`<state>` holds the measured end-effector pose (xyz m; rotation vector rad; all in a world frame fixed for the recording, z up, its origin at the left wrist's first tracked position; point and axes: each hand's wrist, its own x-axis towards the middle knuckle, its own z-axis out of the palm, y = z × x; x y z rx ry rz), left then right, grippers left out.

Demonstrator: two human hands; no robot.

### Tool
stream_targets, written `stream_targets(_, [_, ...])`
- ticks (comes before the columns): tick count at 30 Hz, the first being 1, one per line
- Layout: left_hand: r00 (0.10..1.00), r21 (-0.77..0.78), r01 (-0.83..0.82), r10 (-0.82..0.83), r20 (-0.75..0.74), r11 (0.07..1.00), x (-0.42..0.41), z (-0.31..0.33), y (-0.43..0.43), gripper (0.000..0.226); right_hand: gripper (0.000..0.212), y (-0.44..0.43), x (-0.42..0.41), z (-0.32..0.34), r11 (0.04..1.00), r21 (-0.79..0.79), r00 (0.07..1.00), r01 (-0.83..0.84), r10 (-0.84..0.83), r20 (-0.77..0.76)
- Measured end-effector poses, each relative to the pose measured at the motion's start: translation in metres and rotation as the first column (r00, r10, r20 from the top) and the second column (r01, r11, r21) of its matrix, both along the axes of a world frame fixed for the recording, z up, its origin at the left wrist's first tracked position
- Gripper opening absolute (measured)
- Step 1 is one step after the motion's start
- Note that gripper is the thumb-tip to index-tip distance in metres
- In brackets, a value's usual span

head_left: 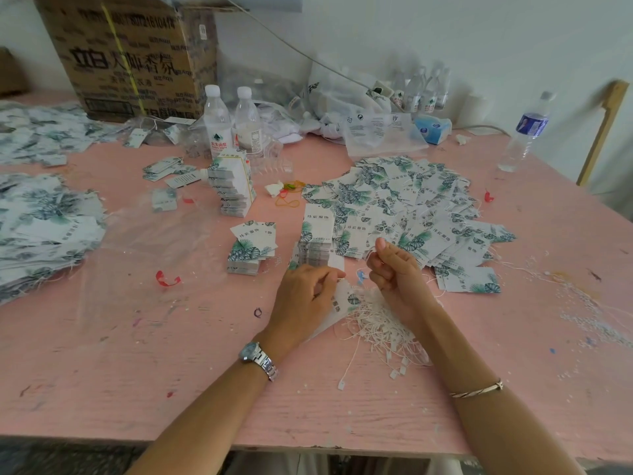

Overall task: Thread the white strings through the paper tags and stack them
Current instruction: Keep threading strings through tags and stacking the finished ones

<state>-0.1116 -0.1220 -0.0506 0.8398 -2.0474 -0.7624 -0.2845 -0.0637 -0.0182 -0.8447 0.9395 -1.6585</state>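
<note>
My left hand (306,292) pinches a white paper tag with green leaf print (339,305) by its top edge, low over the pink table (171,371). My right hand (394,269) is curled just to the right and pinches a thin white string (359,273) near the tag's top. A loose heap of white strings (380,329) lies under my right wrist. Two neat stacks of tags (317,243) (251,248) stand beyond my left hand. A wide spread of strung tags (404,207) lies beyond my right hand.
A banded tall tag stack (233,183), two water bottles (217,121) and a cardboard box (137,56) stand at the back. More tag piles (44,217) cover the left side. Rubber bands (287,195), a clear plastic bag (147,241) and another bottle (525,132) are around.
</note>
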Motion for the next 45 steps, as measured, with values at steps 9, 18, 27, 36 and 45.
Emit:
stream_targets(9, [0.963,0.284,0.181,-0.112,-0.245,0.942,0.002,0.005,-0.001,0.015,0.024,-0.002,-0.008,0.004,0.978,0.018,0.977,0.209,-0.21,0.034])
stream_targets(18, [0.812,0.368,0.189,0.067,-0.58,0.91,0.001,0.011,-0.003,0.021,0.023,0.001,-0.003,-0.002,0.929,-0.061,0.841,0.366,-0.358,-0.407])
stream_targets(27, [0.662,0.409,0.106,0.243,-0.709,0.906,0.006,0.011,-0.007,0.012,0.031,0.003,0.011,-0.002,0.963,-0.172,0.703,0.208,-0.269,-0.659])
stream_targets(36, [0.642,0.374,-0.019,0.298,-0.706,0.927,0.005,0.013,-0.007,0.017,0.035,0.005,0.02,-0.003,0.979,-0.196,0.708,0.057,-0.178,-0.683])
stream_targets(45, [0.712,0.347,-0.004,0.246,-0.658,0.938,0.004,0.009,-0.007,0.014,0.015,0.004,0.004,0.0,0.862,-0.424,0.479,0.278,-0.507,-0.717])
